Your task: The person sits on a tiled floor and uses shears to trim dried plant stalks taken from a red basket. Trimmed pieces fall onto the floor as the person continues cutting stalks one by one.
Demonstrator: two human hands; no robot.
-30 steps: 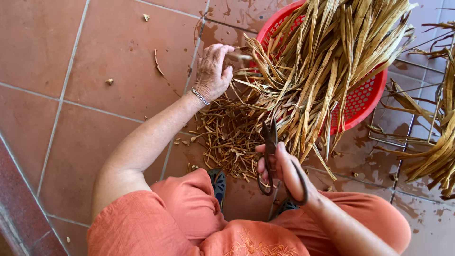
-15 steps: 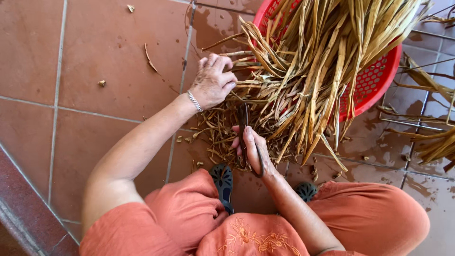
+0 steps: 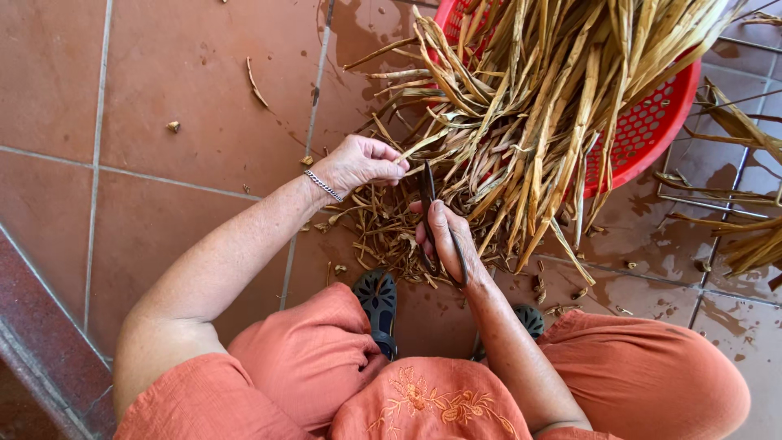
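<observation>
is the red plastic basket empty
No, the red plastic basket is heaped with long dried yellow-brown stalks that spill over its rim onto the tiled floor.

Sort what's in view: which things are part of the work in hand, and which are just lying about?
In use:
- left hand pinching a dried stalk
- right hand holding dark scissors
- red basket heaped with dried stalks
- cut scraps piled on the tile floor

Lying about:
- wire rack, right edge
- stray bits on the tiles

A wire rack (image 3: 717,191) lies on the terracotta tiled floor (image 3: 163,90) right of the red basket (image 3: 652,122), with dark sandals (image 3: 379,305) below the basket.
</observation>
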